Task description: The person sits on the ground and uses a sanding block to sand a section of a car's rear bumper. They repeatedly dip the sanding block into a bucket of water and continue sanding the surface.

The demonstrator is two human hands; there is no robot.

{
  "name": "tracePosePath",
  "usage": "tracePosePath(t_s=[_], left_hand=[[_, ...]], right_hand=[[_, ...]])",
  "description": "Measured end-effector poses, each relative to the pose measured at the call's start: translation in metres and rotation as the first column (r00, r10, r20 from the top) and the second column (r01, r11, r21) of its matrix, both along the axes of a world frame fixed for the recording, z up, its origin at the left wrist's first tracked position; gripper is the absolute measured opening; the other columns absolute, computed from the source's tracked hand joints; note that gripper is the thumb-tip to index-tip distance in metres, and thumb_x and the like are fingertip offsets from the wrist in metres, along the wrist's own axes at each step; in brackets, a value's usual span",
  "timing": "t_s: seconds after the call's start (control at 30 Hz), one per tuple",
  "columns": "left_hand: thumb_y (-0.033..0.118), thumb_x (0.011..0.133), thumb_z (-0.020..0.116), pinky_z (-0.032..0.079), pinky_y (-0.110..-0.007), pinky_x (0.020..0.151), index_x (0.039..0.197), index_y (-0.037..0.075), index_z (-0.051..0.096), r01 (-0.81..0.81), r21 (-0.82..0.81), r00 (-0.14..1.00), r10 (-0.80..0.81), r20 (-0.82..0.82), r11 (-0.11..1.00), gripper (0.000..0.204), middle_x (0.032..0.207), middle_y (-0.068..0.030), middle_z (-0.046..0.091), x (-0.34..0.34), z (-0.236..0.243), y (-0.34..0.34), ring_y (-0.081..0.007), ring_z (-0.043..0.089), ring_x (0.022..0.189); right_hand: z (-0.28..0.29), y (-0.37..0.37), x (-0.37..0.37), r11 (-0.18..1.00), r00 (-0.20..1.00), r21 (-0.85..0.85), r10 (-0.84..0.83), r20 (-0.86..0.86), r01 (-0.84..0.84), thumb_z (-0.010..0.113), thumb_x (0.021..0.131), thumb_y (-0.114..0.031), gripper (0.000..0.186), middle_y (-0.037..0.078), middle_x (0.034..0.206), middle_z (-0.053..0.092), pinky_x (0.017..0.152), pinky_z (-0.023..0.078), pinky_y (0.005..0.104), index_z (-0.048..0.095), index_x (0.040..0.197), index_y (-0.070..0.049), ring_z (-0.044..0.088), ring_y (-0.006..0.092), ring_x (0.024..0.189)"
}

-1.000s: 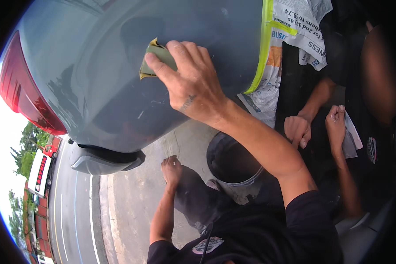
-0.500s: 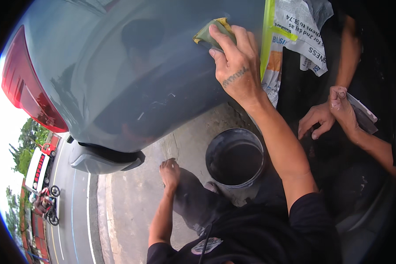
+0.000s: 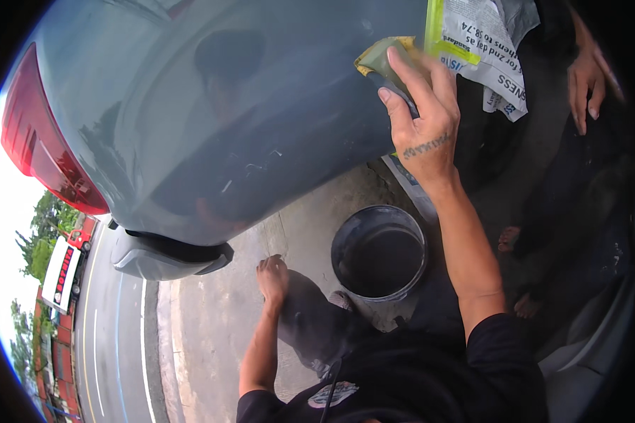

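Observation:
My right hand (image 3: 425, 116) is closed on a piece of sandpaper (image 3: 388, 56), greenish-grey on top with yellow edges, folded round a dark block. The fingers press it against the grey car body panel (image 3: 261, 106), just left of its masked edge. Part of the grip is blurred by motion. My left hand (image 3: 272, 278) rests at my bent knee, its fingers curled and nothing visible in them. Newspaper (image 3: 483, 53) held by bright yellow-green tape (image 3: 434, 25) covers the area right of the panel.
Below the panel a black bucket (image 3: 379, 254) stands on the concrete. A red tail light (image 3: 49, 141) and bumper end (image 3: 166, 255) are at left. Another person's hand (image 3: 585, 88) hangs at upper right. Beyond lies a road (image 3: 113, 331) with a truck (image 3: 62, 271).
My right hand has slid the sandpaper rightward along the panel. The other person's hands have moved apart, and the flat tool they held is out of sight. The motorcycle has left view.

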State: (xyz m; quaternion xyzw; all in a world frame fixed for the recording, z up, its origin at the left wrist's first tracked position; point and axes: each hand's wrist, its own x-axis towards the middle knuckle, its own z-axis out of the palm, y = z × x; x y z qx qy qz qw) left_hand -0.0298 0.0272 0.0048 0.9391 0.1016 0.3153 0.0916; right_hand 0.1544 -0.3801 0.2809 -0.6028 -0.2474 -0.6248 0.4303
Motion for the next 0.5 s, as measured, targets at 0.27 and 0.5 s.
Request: tracePosePath(t_s=[0.27, 0.5], left_hand=[[0.01, 0.093, 0.064, 0.052, -0.048, 0.097, 0.105, 0.004, 0.078, -0.024, -0.001, 1.0, 0.024, -0.019, 1.0, 0.019, 0.108, -0.014, 0.08, -0.002, 0.006, -0.015, -0.0358, 0.071, 0.104], [0.009, 0.094, 0.063, 0.052, -0.049, 0.096, 0.104, 0.004, 0.079, -0.029, 0.014, 1.0, 0.029, -0.005, 0.999, 0.019, 0.103, -0.0149, 0.079, 0.001, 0.011, -0.021, -0.0371, 0.07, 0.102]], right_hand=[[0.024, 0.091, -0.023, 0.989, 0.979, -0.107, 0.119, 0.166, -0.102, 0.078, 0.082, 0.0, 0.045, 0.019, 0.122, 0.065, 0.093, 0.05, 0.0479, 0.077, 0.126, -0.003, 0.064, 0.0364, 0.111], [0.024, 0.04, 0.01, 0.996, 0.993, -0.087, 0.002, 0.115, 0.008, 0.078, 0.082, 0.0, 0.044, 0.02, 0.12, 0.066, 0.092, 0.05, 0.0481, 0.077, 0.126, -0.003, 0.064, 0.0369, 0.109]])
